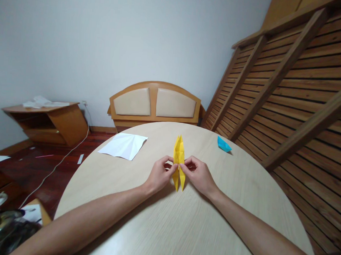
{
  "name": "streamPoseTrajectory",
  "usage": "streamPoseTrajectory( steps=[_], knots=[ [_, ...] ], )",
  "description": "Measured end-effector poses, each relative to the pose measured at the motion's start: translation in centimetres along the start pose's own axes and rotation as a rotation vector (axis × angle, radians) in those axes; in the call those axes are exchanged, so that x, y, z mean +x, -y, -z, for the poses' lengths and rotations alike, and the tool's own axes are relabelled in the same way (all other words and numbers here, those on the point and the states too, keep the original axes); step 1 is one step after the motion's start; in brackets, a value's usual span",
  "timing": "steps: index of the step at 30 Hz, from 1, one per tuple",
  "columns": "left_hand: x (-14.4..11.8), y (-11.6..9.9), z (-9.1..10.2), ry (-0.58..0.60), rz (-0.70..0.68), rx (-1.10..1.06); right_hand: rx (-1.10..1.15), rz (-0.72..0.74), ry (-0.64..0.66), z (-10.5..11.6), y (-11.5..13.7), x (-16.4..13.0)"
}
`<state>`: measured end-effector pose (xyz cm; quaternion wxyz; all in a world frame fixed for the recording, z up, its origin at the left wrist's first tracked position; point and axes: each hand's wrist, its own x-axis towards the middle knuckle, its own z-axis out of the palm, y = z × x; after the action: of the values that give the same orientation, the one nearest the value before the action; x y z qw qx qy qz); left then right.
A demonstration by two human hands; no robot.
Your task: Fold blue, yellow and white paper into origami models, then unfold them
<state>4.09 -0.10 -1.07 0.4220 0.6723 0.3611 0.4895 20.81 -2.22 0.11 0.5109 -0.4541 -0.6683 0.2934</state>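
A narrow folded yellow paper (179, 153) lies lengthwise on the round light-wood table (181, 228), its two pointed ends facing away from me and toward me. My left hand (159, 175) pinches its left edge near the middle. My right hand (198, 175) pinches its right edge at the same height. Both forearms rest on the tabletop.
A creased white sheet (124, 145) lies on the table to the left and a small blue folded paper (223, 144) to the right. Behind the table stand a padded wooden headboard (154, 102), a slatted bed frame (294, 85) leaning right, and a low wooden shelf (48, 122).
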Motion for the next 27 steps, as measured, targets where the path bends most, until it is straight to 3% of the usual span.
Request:
streamPoseTrajectory(
  steps=[12, 27],
  knots=[
    [-0.7, -1.2, 0.4, -0.009, -0.142, 0.192, 0.096, 0.007, 0.014, 0.0, 0.0, 0.1],
    [-0.8, -1.3, 0.6, -0.002, -0.266, 0.213, 0.122, 0.010, 0.084, 0.0, 0.3, 0.0]
  ],
)
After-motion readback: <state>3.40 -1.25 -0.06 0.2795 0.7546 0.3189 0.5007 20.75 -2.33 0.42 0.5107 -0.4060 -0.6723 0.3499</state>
